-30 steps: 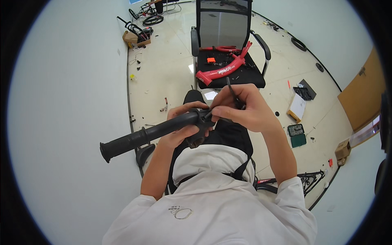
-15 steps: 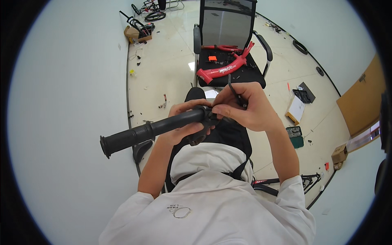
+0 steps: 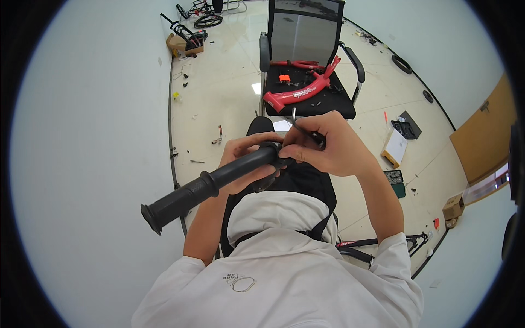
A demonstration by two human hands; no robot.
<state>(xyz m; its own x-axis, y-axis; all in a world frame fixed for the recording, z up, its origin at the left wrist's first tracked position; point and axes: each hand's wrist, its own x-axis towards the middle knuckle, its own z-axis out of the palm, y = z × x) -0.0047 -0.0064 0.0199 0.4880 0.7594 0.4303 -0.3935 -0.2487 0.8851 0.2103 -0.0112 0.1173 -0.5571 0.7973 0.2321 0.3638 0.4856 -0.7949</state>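
Both hands meet over the lap: the left hand (image 3: 240, 164) is wrapped around a black handlebar grip (image 3: 210, 183), the right hand (image 3: 328, 145) pinched shut on a thin metal tool (image 3: 298, 124) at its inner end. The grip looks rubbery and light, probably stiff inside — best held mid-length. Fingers hide the tool's tip and the joint it works.

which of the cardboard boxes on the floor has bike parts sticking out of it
The box at the far left by the wall: black parts poke out of its top. The small box at the right edge shows nothing sticking out.
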